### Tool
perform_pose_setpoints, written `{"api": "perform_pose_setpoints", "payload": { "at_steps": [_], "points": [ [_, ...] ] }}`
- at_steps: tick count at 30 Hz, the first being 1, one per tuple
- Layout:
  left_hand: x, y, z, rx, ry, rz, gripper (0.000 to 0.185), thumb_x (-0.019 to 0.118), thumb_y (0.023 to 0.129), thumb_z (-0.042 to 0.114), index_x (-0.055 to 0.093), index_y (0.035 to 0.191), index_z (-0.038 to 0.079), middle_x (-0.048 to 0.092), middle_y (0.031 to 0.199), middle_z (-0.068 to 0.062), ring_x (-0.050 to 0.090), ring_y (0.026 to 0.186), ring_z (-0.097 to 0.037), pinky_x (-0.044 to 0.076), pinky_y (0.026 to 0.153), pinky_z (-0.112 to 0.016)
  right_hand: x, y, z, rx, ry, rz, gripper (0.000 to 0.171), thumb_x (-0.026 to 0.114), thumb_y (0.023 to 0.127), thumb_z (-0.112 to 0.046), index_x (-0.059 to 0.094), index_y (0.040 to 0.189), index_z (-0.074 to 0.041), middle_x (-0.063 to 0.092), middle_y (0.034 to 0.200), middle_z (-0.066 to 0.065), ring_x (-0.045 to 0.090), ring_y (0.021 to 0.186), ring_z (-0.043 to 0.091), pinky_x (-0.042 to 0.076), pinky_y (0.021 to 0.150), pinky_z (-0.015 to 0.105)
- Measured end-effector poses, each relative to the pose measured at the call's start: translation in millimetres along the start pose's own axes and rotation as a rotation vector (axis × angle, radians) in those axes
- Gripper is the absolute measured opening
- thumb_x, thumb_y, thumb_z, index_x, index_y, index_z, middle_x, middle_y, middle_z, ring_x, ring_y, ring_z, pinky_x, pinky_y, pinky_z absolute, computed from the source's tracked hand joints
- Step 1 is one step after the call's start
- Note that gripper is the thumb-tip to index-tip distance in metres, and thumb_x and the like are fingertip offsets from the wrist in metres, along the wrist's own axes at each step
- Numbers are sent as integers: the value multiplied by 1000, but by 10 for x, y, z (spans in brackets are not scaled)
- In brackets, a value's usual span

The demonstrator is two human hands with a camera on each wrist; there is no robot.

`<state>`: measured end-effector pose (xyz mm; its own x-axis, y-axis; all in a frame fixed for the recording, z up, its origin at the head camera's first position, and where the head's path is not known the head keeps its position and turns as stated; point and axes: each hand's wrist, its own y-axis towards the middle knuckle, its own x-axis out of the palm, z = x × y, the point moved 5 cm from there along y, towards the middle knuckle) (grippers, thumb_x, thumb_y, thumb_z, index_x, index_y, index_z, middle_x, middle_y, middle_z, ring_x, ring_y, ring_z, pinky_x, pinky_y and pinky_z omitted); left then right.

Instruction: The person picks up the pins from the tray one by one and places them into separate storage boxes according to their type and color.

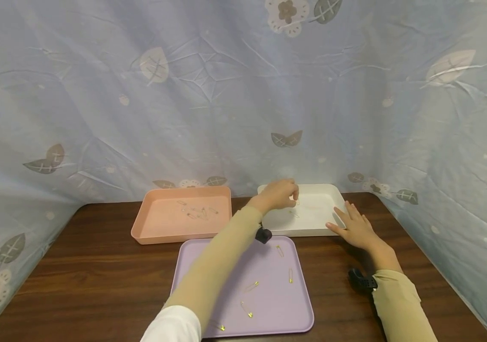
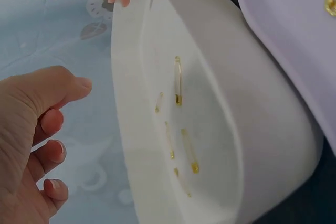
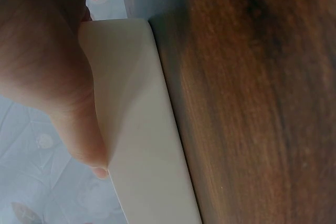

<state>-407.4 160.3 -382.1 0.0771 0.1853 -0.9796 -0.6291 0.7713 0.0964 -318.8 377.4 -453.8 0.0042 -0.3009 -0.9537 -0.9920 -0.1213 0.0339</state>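
Above the white tray [image 1: 312,228], my left hand [image 1: 279,194] hangs with loosely bent fingers. Nothing shows between its thumb [image 2: 73,88] and fingers in the left wrist view. Several gold safety pins lie in the white tray, among them one safety pin [image 2: 178,82] nearest its upper part. My right hand [image 1: 354,228] is at the tray's right side with fingers spread. In the right wrist view its thumb [image 3: 86,140] touches the tray's rim. The lilac tray [image 1: 303,316] lies under my left forearm and bears several safety pins, one safety pin [image 1: 290,275] near its right edge.
A pink tray [image 1: 158,225] with several safety pins stands at the back left. The brown wooden table [image 1: 77,280] carries all three trays. A patterned light-blue cloth [image 1: 226,95] hangs behind the table and along its sides.
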Motion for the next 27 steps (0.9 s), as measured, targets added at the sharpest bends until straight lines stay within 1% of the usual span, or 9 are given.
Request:
{"api": "perform_pose_setpoints", "payload": {
  "at_steps": [5,8,13,16,19,23,27],
  "points": [
    [-88,-82,57,47,52,32,12,66,90,28,66,97,19,56,98,5,52,83,-9,44,71,-23,1,4,6,2,-4,-2,78,49,95,-57,34,149,-3,10,157,35,11,144,54,13,109,74],
    [-142,-138,104,80,101,57,13,65,90,30,66,97,20,57,97,5,52,82,-10,44,71,-25,-1,9,7,1,-7,-1,78,49,95,-57,34,150,-3,10,157,35,11,144,54,13,109,74],
    [-212,-266,181,150,179,117,14,67,88,33,66,95,20,59,94,5,56,85,-12,45,75,-30,-8,11,2,-3,-1,2,79,49,95,-57,34,150,-3,10,157,35,11,144,54,13,109,75],
    [-233,-364,208,178,197,141,15,69,88,34,65,93,21,58,93,5,57,89,-13,45,78,-32,-8,8,0,-7,9,-3,79,50,95,-57,33,150,-2,10,157,35,10,145,54,12,109,75],
    [-243,-466,223,186,209,142,17,69,88,35,63,93,21,58,94,5,56,92,-13,43,80,-32,-4,7,0,-10,17,-11,79,50,95,-56,33,150,-2,8,157,34,10,145,54,12,109,75],
    [-246,-597,224,172,225,125,19,68,89,37,61,96,20,57,94,7,53,91,-13,40,79,-31,-1,7,2,-10,15,-15,79,50,95,-56,32,150,-2,8,158,34,10,145,54,12,109,74],
    [-273,-743,224,165,223,135,20,69,88,37,61,96,20,57,93,8,52,91,-13,40,81,-33,2,11,-1,-8,12,-14,79,49,95,-57,33,150,-2,8,158,34,11,145,54,13,109,74]
  ]
}}
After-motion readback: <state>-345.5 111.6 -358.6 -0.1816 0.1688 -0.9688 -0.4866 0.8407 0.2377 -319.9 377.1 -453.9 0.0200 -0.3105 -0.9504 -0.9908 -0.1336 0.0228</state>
